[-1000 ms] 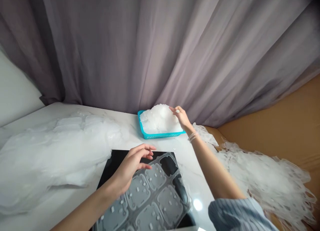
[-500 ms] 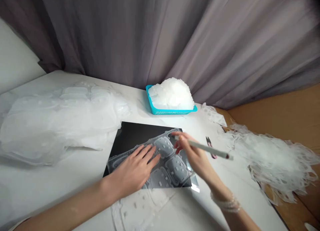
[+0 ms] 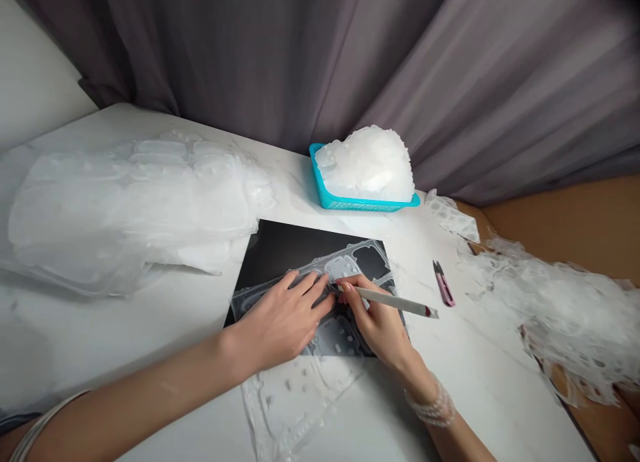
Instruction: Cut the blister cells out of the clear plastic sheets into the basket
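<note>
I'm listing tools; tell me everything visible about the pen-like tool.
The pen-like tool is slim and straight, with a pale grey shaft, a dark red mark near the back end and a dark tip; its material is unclear. The right hand grips it near the tip, slanted over the clear plastic sheet; whether they touch is unclear.

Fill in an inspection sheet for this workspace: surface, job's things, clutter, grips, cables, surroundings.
Surface: white marbled table, black mat on it.
Job's things: translucent sheet over the mat, running past its near edge; pen-like tool, tip at the sheet, contact unclear.
Clutter: snips right of the mat; blue tray behind it, heaped with white pieces; white stack at left; scraps at right.
Grips: left grip spread on the sheet; right grip holding the tool.
Cables: nothing seen.
Surroundings: grey curtain behind, brown panel at right.
</note>
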Tool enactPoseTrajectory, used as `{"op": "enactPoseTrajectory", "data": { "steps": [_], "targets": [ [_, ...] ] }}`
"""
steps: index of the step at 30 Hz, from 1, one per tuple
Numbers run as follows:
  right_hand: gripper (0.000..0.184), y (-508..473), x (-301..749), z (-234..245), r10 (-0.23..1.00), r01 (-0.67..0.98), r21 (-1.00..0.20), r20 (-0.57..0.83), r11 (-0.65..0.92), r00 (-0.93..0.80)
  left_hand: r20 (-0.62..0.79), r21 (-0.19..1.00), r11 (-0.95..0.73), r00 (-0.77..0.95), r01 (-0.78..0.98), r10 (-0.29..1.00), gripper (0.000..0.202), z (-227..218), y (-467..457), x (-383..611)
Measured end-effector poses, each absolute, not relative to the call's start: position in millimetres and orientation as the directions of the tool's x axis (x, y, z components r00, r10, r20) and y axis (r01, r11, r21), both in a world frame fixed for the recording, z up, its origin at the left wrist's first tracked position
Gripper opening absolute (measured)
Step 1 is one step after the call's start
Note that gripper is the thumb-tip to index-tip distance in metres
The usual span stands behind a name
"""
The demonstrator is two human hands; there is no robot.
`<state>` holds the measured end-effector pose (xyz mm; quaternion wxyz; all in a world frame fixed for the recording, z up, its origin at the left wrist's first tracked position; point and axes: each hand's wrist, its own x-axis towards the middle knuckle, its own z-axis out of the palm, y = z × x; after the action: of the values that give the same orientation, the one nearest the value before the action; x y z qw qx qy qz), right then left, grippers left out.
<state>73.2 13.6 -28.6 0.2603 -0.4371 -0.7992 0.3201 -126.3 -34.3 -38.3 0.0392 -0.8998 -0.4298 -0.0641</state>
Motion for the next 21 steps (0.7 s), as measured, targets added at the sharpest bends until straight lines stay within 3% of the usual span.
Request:
{"op": "enactPoseTrajectory", "data": {
  "steps": [7,16,21],
  "targets": [
    [0.022,16.3,64.4,-28.0,0.835,0.561,-0.661,0.192,0.498,-0.515,0.133,-0.061,-0.631,0.633,0.773,0.762,0.045,-38.3,-35.4,-125.8],
    [0.022,4.2,66.4,-23.4,0.843,0.635,-0.602,0.13,0.485,-0.522,0.102,-0.088,-0.645,0.651,0.759,0.752,0.043,-36.0,-34.3,-126.8],
    [0.018,2.3,64.9,-35.7,0.811,0.617,-0.544,0.248,0.569,-0.53,0.109,-0.078,-0.643,0.648,0.762,0.754,0.042,-38.0,-35.0,-126.3]
  ]
}}
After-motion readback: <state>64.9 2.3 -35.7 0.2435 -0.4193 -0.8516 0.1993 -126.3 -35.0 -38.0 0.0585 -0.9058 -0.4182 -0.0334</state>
